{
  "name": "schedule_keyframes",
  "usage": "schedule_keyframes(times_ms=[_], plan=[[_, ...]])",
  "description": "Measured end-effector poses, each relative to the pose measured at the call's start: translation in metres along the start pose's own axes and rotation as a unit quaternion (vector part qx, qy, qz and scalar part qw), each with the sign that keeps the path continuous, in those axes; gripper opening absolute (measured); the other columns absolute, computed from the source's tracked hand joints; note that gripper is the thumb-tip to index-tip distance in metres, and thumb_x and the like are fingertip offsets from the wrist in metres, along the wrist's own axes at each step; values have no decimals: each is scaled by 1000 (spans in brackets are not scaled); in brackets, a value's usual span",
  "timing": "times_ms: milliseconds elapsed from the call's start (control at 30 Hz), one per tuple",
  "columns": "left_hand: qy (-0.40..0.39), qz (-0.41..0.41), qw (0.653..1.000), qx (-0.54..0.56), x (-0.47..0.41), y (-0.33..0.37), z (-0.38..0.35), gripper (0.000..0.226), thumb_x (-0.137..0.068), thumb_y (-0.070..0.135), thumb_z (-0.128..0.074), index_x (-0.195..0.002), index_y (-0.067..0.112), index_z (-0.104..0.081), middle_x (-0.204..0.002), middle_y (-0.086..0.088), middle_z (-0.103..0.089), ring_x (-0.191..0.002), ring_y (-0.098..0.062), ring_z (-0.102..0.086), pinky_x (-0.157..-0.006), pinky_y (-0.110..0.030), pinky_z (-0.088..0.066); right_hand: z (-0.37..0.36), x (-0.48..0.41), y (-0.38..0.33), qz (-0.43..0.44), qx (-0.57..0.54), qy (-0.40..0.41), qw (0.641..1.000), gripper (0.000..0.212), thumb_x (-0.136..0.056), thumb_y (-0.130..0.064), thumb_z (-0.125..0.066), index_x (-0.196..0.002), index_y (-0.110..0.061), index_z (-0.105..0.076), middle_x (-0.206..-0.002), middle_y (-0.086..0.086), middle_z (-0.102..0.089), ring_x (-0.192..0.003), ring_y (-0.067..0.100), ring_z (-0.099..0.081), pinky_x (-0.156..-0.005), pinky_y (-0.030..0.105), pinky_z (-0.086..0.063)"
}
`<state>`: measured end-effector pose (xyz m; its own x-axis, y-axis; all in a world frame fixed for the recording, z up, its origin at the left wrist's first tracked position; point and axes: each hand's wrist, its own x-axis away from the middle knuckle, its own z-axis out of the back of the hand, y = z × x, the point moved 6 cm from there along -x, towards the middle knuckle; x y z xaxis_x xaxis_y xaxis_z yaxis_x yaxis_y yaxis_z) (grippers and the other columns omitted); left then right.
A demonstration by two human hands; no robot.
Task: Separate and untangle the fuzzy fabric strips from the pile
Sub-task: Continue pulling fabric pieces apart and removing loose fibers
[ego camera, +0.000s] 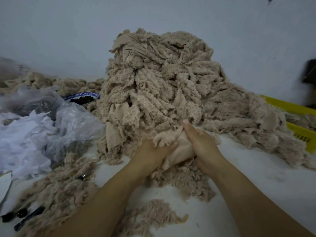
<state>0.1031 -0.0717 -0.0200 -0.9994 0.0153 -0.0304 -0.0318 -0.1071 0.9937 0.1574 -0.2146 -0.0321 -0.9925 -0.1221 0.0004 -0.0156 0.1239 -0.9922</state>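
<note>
A tall pile of beige fuzzy fabric strips [162,79] rises against the wall at the centre of a white table. At its foot, my left hand [153,153] and my right hand [201,142] both grip one beige fuzzy strip [177,147], its smooth backing turned up between them. My left fingers pinch its fuzzy edge; my right hand presses on its right side. The strip's lower end runs into loose strips [186,182] lying below my hands. More loose strips [58,187] lie at the left front.
Clear plastic bags with white scraps [34,127] lie at the left. A blue-patterned bowl [82,98] with dark contents stands behind them. Yellow plastic crates [301,127] are at the right edge. Black scissors [22,218] lie at the front left.
</note>
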Motion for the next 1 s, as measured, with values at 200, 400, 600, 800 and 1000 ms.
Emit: schedule_keyframes(times_ms=[200, 400, 600, 800, 1000], plan=[[-4, 102, 959, 266, -6, -9, 11, 36, -71, 36, -77, -96, 11, -79, -87, -13, -76, -70, -21, -74, -54, -27, -56, 10, 3, -9, 13, 100, 48, 994, 69, -91, -69, -40, -38, -24, -42, -41, -3, -36, -36, 12, -32, -47, 28, -29], [-29, 87, 914, 395, -11, -7, 16, 21, -83, 29, -69, -75, 14, -81, -78, -8, -76, -69, -18, -74, -56, -27, -58, 13, 0, -11, 26, 67, 58, 996, 71, -94, -63, -45, -33, -26, -33, -41, -6, -25, -35, 11, -19, -42, 23, -21], [53, 14, 888, 457, -15, 2, 39, 27, -83, 24, -66, -61, 13, -78, -67, -7, -73, -58, -19, -73, -46, -30, -56, 23, -1, -18, 49, -59, 51, 996, 52, -98, -45, -52, -58, -14, -41, -44, -2, -22, -40, 15, -16, -47, 29, -26], [37, 29, 848, 528, -18, 1, 49, 20, -84, 26, -63, -78, 10, -74, -72, -8, -72, -66, -23, -73, -57, -36, -60, 21, -1, -22, 56, -248, 21, 967, 53, -101, -39, -47, -52, -19, -42, -42, -5, -26, -34, 9, -20, -34, 20, -27], [49, 53, 845, 530, -20, -12, 59, 39, -90, 35, -65, -123, 12, -65, -98, -8, -70, -85, -21, -70, -81, -36, -58, 50, -9, -9, 42, 58, 92, 993, 36, -97, -35, -59, -64, -24, -53, -49, -10, -44, -48, 12, -37, -49, 24, -35]])
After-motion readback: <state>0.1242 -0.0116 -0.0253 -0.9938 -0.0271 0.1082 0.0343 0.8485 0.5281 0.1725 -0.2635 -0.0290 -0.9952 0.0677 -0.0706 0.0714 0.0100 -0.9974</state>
